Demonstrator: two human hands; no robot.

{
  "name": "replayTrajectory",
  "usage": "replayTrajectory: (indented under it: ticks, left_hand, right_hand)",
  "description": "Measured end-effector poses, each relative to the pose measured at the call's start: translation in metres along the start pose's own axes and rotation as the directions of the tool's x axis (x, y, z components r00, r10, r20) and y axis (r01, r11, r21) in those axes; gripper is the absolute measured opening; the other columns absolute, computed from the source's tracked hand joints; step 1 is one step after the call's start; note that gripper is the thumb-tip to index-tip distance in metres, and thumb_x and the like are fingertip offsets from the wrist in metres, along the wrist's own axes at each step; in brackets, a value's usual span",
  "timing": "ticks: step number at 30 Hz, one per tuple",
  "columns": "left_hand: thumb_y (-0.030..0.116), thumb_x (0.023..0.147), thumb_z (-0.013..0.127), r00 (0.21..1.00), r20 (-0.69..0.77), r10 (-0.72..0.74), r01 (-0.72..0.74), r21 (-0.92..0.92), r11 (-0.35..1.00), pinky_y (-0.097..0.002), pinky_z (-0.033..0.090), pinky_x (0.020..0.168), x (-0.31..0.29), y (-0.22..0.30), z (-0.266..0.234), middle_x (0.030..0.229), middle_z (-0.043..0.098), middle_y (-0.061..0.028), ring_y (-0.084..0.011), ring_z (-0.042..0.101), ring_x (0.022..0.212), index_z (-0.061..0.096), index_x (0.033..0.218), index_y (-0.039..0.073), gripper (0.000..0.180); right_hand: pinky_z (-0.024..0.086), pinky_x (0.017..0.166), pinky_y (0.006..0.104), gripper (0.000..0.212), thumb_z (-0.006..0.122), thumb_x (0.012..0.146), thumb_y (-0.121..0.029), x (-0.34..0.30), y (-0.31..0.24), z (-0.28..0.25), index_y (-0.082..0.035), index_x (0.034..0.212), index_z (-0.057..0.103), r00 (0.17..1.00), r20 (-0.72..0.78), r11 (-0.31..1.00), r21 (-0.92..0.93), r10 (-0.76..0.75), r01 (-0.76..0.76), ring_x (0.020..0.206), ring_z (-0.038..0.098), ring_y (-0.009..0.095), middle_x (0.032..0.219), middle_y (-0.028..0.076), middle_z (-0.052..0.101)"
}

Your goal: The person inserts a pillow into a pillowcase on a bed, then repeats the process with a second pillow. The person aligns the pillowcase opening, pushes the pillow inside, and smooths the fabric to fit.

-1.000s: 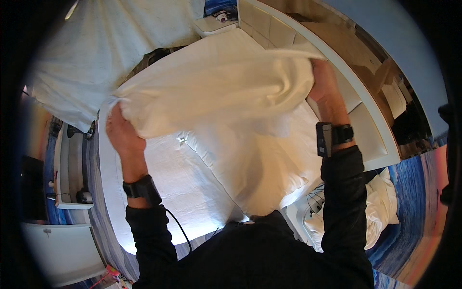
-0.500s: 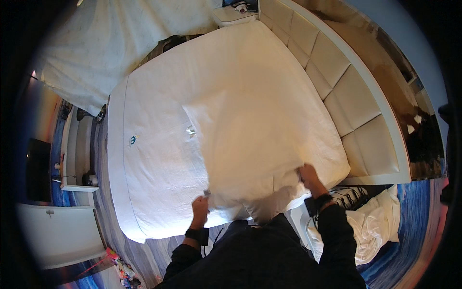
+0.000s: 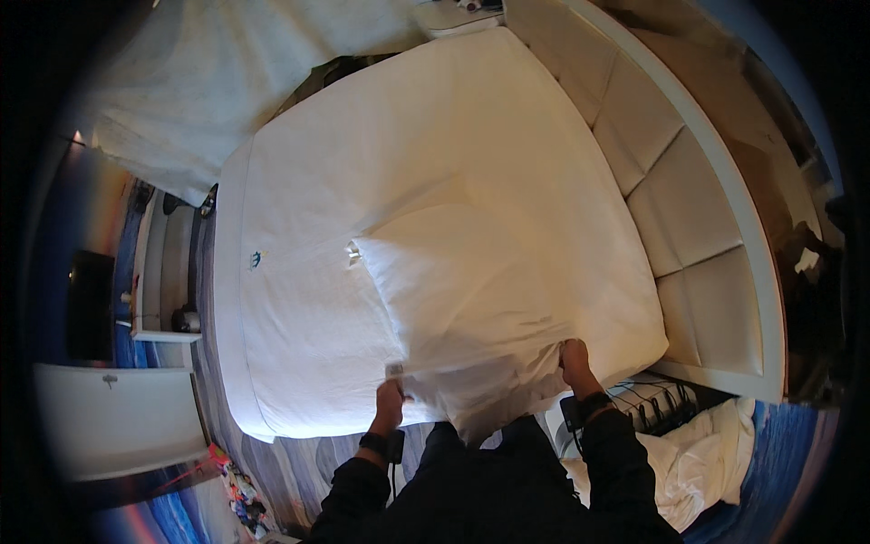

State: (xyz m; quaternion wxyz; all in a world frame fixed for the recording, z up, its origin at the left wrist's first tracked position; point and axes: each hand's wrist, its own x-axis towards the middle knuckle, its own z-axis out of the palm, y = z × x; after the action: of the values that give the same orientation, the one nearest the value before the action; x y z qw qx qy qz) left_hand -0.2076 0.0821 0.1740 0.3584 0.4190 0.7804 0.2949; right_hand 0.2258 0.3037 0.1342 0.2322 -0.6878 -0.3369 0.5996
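A white pillowcase (image 3: 471,290) spreads out in front of me over the near part of the bed (image 3: 308,199), puffed up and creased. My left hand (image 3: 389,404) is closed on its near left corner. At the near right corner my right hand (image 3: 574,364) grips the cloth in the same way. Between the two hands the near edge sags toward my legs. Whether anything is inside the pillowcase cannot be made out. A small shiny spot (image 3: 353,255) shows beside its far left corner.
A padded headboard (image 3: 693,231) borders the bed on the right. Rumpled white bedding (image 3: 707,453) lies at the lower right, near dark cables (image 3: 657,399). A pale curtain (image 3: 236,72) hangs at the far left. Along the left wall stands a white shelf unit (image 3: 161,334).
The pillowcase has billowed up, and its far edge has drawn in. Both hands have shifted slightly down and right in view, still holding its corners; the view has shifted a little too.
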Motion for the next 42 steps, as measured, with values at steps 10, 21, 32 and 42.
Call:
replayTrajectory:
  ticks: [10,21,32,42]
  left_hand:
    - [0.026,0.1,0.056,0.982,-0.177,-0.065,-0.038,-0.521,0.853,-0.0332,0.055,0.076,0.037,0.12,0.001,0.099,0.07,-0.0081,-0.0195,0.068,0.088,0.065,0.11,0.001,0.028]
    - [0.029,0.091,0.067,0.925,-0.062,-0.375,0.359,-0.184,0.915,-0.0456,0.052,0.068,0.009,0.038,0.049,0.076,0.071,-0.0184,-0.0346,0.069,0.073,0.072,0.093,-0.003,0.032]
    - [0.028,0.092,0.06,0.619,-0.086,-0.78,0.514,-0.707,0.486,-0.0521,0.05,0.094,0.093,-0.029,0.142,0.109,0.067,-0.0264,-0.047,0.062,0.105,0.062,0.108,-0.004,0.035]
    - [0.014,0.077,0.074,0.897,-0.35,-0.269,0.252,-0.094,0.963,-0.053,0.05,0.086,0.076,-0.006,0.092,0.106,0.066,-0.0267,-0.0465,0.063,0.099,0.062,0.099,-0.001,0.029]
  right_hand:
    - [0.054,0.082,0.0438,0.027,0.069,0.086,-0.02,0.022,-0.11,0.005,-0.001,0.104,0.073,0.662,0.434,0.483,-0.458,-0.611,0.746,0.099,0.069,0.04,0.1,0.022,0.073]
    - [0.055,0.083,0.0463,0.049,0.082,0.072,-0.02,0.014,-0.041,-0.03,-0.006,0.117,0.069,0.869,0.438,0.468,-0.734,-0.228,0.493,0.101,0.068,0.04,0.108,0.02,0.072]
    - [0.051,0.09,0.0434,0.045,0.057,0.1,-0.041,0.051,-0.038,0.038,-0.009,0.131,0.061,0.932,0.355,0.989,-0.149,0.076,-0.023,0.108,0.065,0.029,0.12,0.011,0.068]
    - [0.052,0.085,0.0447,0.035,0.058,0.098,-0.031,-0.039,-0.06,0.073,-0.005,0.12,0.064,0.953,0.287,0.993,0.088,-0.101,0.079,0.098,0.067,0.032,0.11,0.013,0.07]
